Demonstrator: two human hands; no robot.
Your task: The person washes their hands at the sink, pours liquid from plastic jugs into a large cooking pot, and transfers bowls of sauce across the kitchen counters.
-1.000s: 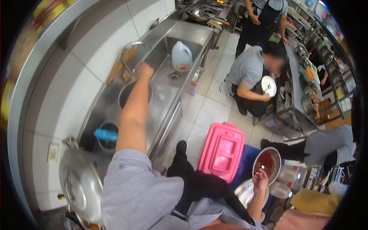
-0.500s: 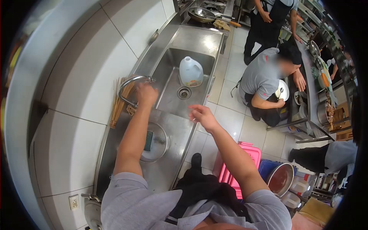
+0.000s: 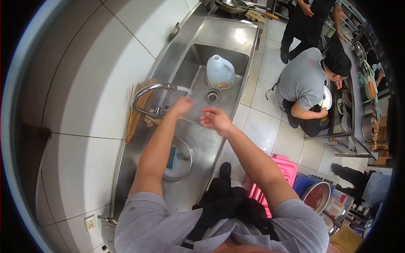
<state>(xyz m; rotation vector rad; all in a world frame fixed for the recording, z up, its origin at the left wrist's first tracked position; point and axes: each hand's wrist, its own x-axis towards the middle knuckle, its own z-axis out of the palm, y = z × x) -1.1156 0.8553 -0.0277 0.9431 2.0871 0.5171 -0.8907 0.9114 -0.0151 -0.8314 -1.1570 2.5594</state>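
Water streams from the curved metal faucet (image 3: 154, 89) over the sink basin (image 3: 192, 69). Just below that stream is my left hand (image 3: 182, 105), its fingers smeared by motion, so whether they are closed does not show. My right hand (image 3: 216, 120) faces it from across the sink's near edge, palm turned inward, fingers apart and holding nothing. A translucent plastic jug (image 3: 220, 74) without a cap stands in the basin beside the drain (image 3: 212, 96). Nearer to me, a round metal bowl (image 3: 185, 166) with a dark green scouring pad (image 3: 171, 157) sits on the steel counter.
A bundle of thin sticks (image 3: 137, 111) leans by the wall behind the faucet. To my right are a pink plastic crate (image 3: 282, 170) and a metal pot (image 3: 317, 197). A crouching co-worker (image 3: 301, 80) holds a white plate (image 3: 325, 99); another person (image 3: 307, 31) stands beyond.
My left hand has moved from beside the faucet neck to below its spout, and water now shows there. My right hand has come closer to it. The view has shifted slightly.
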